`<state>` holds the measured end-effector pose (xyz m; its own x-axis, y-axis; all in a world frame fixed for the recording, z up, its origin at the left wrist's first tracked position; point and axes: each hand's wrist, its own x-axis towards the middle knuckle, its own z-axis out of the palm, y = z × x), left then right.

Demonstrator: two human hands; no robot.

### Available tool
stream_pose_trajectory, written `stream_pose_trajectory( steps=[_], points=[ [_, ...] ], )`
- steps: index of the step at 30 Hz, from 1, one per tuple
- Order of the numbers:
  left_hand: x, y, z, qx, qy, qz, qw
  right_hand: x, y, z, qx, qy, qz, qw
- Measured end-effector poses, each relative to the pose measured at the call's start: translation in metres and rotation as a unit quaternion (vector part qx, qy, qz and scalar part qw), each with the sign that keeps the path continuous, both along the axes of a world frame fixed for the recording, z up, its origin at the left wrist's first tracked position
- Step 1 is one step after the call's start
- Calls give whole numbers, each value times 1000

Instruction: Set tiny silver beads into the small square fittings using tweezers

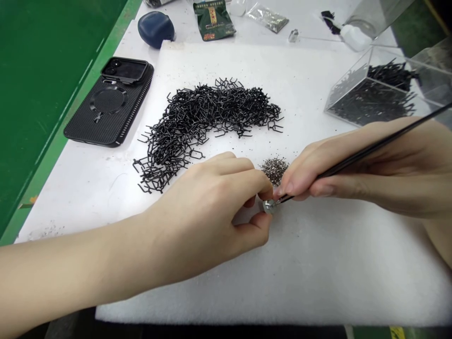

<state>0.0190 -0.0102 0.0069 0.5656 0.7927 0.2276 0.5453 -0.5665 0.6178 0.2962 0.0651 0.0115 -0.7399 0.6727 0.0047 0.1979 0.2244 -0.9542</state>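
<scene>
My left hand (208,207) comes in from the left and pinches a small silvery metal part (269,206) between thumb and fingertips. Black tweezers (363,153) are gripped in my right hand (374,179), their tips touching or very near the face of that metal part. What the tips hold, if anything, is too small to make out. Just beyond the fingertips lies a little heap of tiny metal pieces (274,169). Past my left hand, many thin black bent pieces (219,110) form a curved pile on the white foam sheet (318,273).
A black phone (109,101) lies at the left. Along the back are a dark blue rounded object (156,29), a green packet (213,20), a clear bag (267,18) and a small metal piece (293,35). A clear box (367,94) with black pieces stands at the right.
</scene>
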Motion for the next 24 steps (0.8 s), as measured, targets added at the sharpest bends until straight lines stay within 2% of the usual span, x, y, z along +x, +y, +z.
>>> stream_pose_trajectory(
  steps=[17, 24],
  points=[
    [-1, 2, 1, -7, 15, 3, 1000, 2, 0, 0, -31, 2, 3, 1000],
    [-4, 0, -2, -21, 19, 1, 1000, 3, 2, -1, 7, -6, 23, 1000]
  ],
)
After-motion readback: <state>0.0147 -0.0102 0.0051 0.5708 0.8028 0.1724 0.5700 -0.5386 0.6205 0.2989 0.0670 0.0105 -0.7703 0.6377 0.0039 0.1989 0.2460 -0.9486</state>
